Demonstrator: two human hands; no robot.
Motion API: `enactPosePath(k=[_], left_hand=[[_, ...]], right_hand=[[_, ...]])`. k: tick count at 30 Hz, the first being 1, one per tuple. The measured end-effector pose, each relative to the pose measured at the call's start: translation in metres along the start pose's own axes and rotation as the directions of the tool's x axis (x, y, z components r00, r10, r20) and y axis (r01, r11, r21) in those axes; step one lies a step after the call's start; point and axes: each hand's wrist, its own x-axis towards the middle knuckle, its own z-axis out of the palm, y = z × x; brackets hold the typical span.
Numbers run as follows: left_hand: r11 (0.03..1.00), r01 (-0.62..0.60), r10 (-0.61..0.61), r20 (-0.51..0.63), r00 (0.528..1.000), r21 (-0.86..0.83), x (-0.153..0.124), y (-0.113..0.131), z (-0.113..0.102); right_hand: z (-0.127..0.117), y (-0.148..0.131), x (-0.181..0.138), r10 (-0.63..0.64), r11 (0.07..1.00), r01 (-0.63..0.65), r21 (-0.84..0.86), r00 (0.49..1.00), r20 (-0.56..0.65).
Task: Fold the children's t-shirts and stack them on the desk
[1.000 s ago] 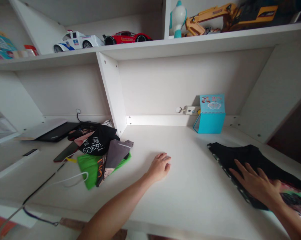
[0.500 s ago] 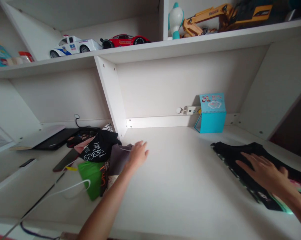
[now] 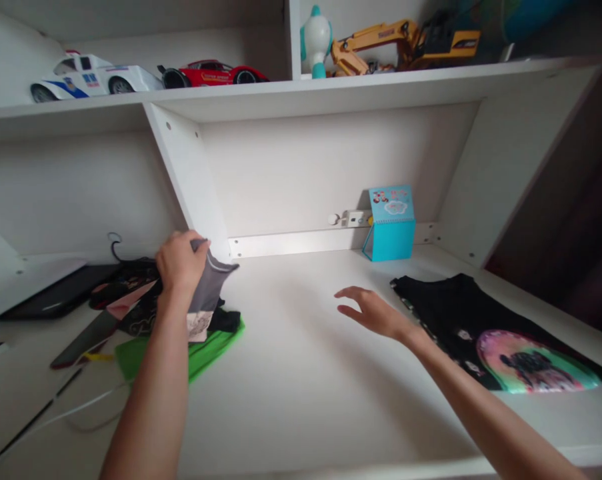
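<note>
My left hand [image 3: 181, 262] is closed on the upper edge of a grey shirt [image 3: 211, 280], lifting it over the clothes pile on the left. The shirt has a pale printed patch low down. Under it are a green garment [image 3: 205, 357] and a black cloth [image 3: 225, 319]; a black garment with white lettering [image 3: 143, 313] is partly hidden by my left forearm. My right hand [image 3: 373, 312] hovers over the desk, fingers apart and holding nothing. To its right a black shirt with a colourful round print [image 3: 445, 313] lies spread flat.
A blue desk calendar [image 3: 391, 230] stands at the back beside a socket strip [image 3: 358, 219]. A vertical divider [image 3: 181, 167] rises behind the pile. On the shelf above are a white toy car [image 3: 95, 77], a red toy car [image 3: 211, 73] and a yellow toy excavator [image 3: 401, 43]. Cables run at lower left.
My left hand has taken hold of the grey shirt and raised it leftward. My right hand has left the black shirt and moved left. The view has turned right.
</note>
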Motion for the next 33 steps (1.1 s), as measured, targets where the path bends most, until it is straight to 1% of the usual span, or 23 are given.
enactPosePath(k=[1,2,3,4,5,6,7,8,9,10,11,14,16,17,20,21,22,25,26,27,29,31,33], left_hand=[[0.998,-0.041,0.034,-0.126,0.991,-0.055,0.005,0.02,-0.014],[0.989,-0.078,0.051,-0.209,0.977,-0.125,0.008,0.04,-0.027],[0.968,-0.141,0.092,-0.227,0.969,-0.208,0.007,0.062,-0.037],[0.925,-0.225,0.174,-0.184,0.967,-0.306,0.002,0.082,-0.043],[0.854,-0.298,0.286,-0.095,0.954,-0.426,-0.005,0.102,-0.046],[0.761,-0.34,0.416,0.015,0.909,-0.552,-0.014,0.118,-0.046],[0.663,-0.345,0.544,0.112,0.831,-0.665,-0.025,0.13,-0.042],[0.577,-0.314,0.645,0.185,0.741,-0.754,-0.035,0.139,-0.035],[0.518,-0.271,0.712,0.233,0.663,-0.811,-0.045,0.143,-0.025],[0.49,-0.237,0.744,0.261,0.614,-0.839,-0.054,0.142,-0.013],[0.488,-0.219,0.751,0.279,0.598,-0.845,-0.061,0.139,0.001],[0.57,-0.235,0.703,0.32,0.635,-0.787,-0.074,0.115,0.046],[0.638,-0.231,0.655,0.361,0.664,-0.735,-0.079,0.097,0.075],[0.671,-0.212,0.618,0.378,0.689,-0.711,-0.082,0.089,0.088],[0.748,-0.116,0.459,0.383,0.802,-0.653,-0.088,0.072,0.118],[0.755,-0.072,0.415,0.389,0.822,-0.652,-0.09,0.069,0.125],[0.746,-0.018,0.387,0.41,0.826,-0.666,-0.092,0.066,0.132],[0.648,0.191,0.345,0.507,0.79,-0.737,-0.095,0.065,0.145],[0.606,0.25,0.319,0.518,0.794,-0.756,-0.095,0.066,0.147],[0.563,0.29,0.283,0.511,0.812,-0.774,-0.093,0.067,0.147],[0.481,0.318,0.212,0.461,0.862,-0.817,-0.085,0.069,0.142],[0.385,0.315,0.159,0.398,0.903,-0.868,-0.07,0.065,0.127],[0.251,0.318,0.116,0.355,0.928,-0.914,-0.053,0.053,0.106]], right_hand=[[-0.004,-0.011,0.005,-0.005,0.995,0.004,0.098,1.0,0.009],[-0.008,-0.022,0.01,-0.001,0.978,-0.002,0.209,1.0,0.012],[-0.012,-0.032,0.014,0.005,0.944,-0.007,0.33,1.0,0.007],[-0.015,-0.042,0.019,0.005,0.891,-0.003,0.455,1.0,-0.003],[-0.018,-0.051,0.022,-0.002,0.821,0.014,0.57,1.0,-0.021],[-0.02,-0.057,0.026,-0.008,0.744,0.036,0.667,0.999,-0.046],[-0.021,-0.061,0.028,-0.001,0.672,0.053,0.739,0.997,-0.071],[-0.02,-0.061,0.029,0.027,0.613,0.054,0.789,0.996,-0.089],[-0.017,-0.058,0.03,0.075,0.573,0.032,0.819,0.993,-0.091],[-0.013,-0.051,0.029,0.139,0.556,-0.014,0.831,0.987,-0.076],[-0.008,-0.042,0.027,0.208,0.555,-0.075,0.828,0.977,-0.051],[0.01,-0.006,0.02,0.342,0.584,-0.228,0.779,0.94,0.019],[0.019,0.013,0.015,0.367,0.592,-0.271,0.759,0.929,0.046],[0.023,0.02,0.013,0.37,0.59,-0.281,0.757,0.927,0.056],[0.025,0.024,0.01,0.358,0.581,-0.294,0.759,0.93,0.086],[0.025,0.023,0.009,0.348,0.577,-0.292,0.763,0.933,0.093],[0.023,0.021,0.009,0.338,0.573,-0.288,0.767,0.936,0.1],[0.019,0.014,0.009,0.316,0.556,-0.273,0.785,0.943,0.105],[0.018,0.013,0.009,0.315,0.548,-0.268,0.793,0.944,0.101],[0.015,0.012,0.01,0.319,0.54,-0.262,0.8,0.943,0.093],[0.009,0.014,0.014,0.339,0.525,-0.245,0.815,0.939,0.064],[-0.001,0.019,0.019,0.37,0.515,-0.207,0.832,0.929,0.002],[-0.013,0.029,0.025,0.419,0.514,-0.148,0.845,0.903,-0.097]])
